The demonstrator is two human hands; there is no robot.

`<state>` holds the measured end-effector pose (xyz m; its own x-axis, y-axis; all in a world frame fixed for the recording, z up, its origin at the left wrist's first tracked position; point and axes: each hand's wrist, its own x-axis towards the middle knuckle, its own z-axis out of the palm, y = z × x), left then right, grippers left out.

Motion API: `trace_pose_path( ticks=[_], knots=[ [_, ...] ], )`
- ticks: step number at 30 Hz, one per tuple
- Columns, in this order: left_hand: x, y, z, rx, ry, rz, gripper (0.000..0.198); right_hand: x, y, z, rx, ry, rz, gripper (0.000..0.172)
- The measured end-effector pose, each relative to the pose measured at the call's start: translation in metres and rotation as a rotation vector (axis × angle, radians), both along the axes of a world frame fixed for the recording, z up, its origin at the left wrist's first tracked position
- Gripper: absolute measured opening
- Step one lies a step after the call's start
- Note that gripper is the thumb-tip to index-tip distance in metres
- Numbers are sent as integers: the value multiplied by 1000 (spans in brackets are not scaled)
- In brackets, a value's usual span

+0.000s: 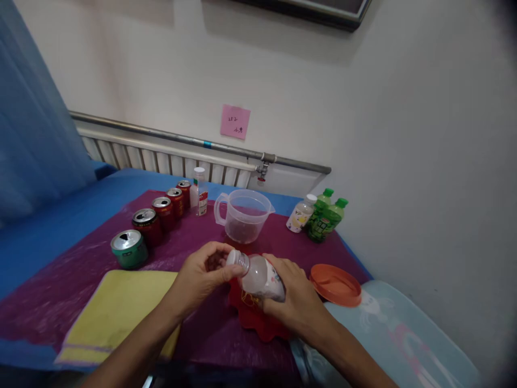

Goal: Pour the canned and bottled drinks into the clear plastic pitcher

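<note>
Bottle [258, 276] tilted, cap [237, 261] end leftward, between my two hands. My right hand [294, 293] clasped its body; my left hand [205, 271] pinched the cap. Red scalloped tray [264, 325] sat below the grip, clear measuring jug [245, 220] just beyond, yellow cloth [125, 302] to its left, orange dish [338, 286] to its right.

A pink note [235, 122] sticks to the wall [404, 134] above a metal pipe [161, 134] and radiator [162, 160].
</note>
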<state>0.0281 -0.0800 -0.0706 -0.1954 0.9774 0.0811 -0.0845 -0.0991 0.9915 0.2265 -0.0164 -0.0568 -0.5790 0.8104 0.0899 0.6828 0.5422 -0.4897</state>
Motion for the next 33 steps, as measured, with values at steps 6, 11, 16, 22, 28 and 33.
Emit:
trace_pose_path(
  ticks=[6, 11, 16, 22, 28, 33],
  knots=[
    [-11, -1, 4, -60, 281, 0, 36, 2, -6, -16, 102, 15, 14, 71],
    [-13, -5, 10, -78, 314, -21, 32, -4, -13, -23, -31, 97, -13, 73],
    [-8, -12, 12, -74, 169, -1, 77, -16, -22, -23, -299, 330, -73, 75],
    [-2, -22, -6, -137, 174, -51, 73, -29, -28, -29, -425, 643, -54, 72],
    [5, -19, -24, -78, -1, -97, 65, -39, -27, -43, -347, 639, -64, 74],
    [-10, -9, -18, -86, 46, -11, 65, -39, -25, -40, -280, 559, -75, 83]
  ],
)
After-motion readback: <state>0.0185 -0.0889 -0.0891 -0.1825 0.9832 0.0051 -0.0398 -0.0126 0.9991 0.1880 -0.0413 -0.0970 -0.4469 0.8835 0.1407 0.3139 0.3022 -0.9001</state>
